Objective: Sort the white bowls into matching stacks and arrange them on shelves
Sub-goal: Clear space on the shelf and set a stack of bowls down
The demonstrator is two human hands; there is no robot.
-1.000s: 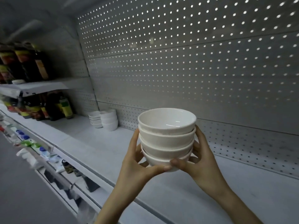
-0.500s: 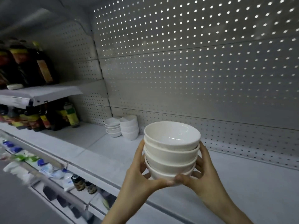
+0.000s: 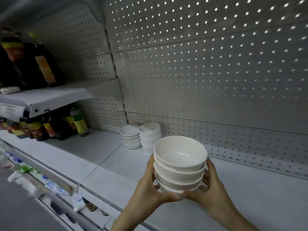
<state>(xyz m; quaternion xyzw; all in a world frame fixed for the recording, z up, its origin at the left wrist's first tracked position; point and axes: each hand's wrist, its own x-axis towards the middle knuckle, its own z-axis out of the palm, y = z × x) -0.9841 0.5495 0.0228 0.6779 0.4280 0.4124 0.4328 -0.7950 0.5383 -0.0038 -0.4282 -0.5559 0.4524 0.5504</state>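
Observation:
A stack of several white bowls [image 3: 180, 165] is held above the grey shelf [image 3: 106, 160]. My left hand [image 3: 146, 189] cups its left side with the thumb under the base. My right hand [image 3: 211, 190] grips its right side. Further back on the shelf, against the pegboard wall, stand two more stacks: a stack of shallow white bowls [image 3: 130, 136] and, to its right, a stack of deeper white bowls [image 3: 150, 135], partly hidden behind the held stack.
Dark sauce bottles [image 3: 50, 127] stand at the shelf's left end, with more bottles [image 3: 33, 64] on an upper shelf [image 3: 46, 97]. A perforated back wall [image 3: 208, 72] runs behind. Packaged goods [image 3: 33, 177] lie on lower shelves at the left.
The held stack has come lower and closer to the shelf, nearer the two standing stacks. The view has shifted left to right; my grip is unchanged.

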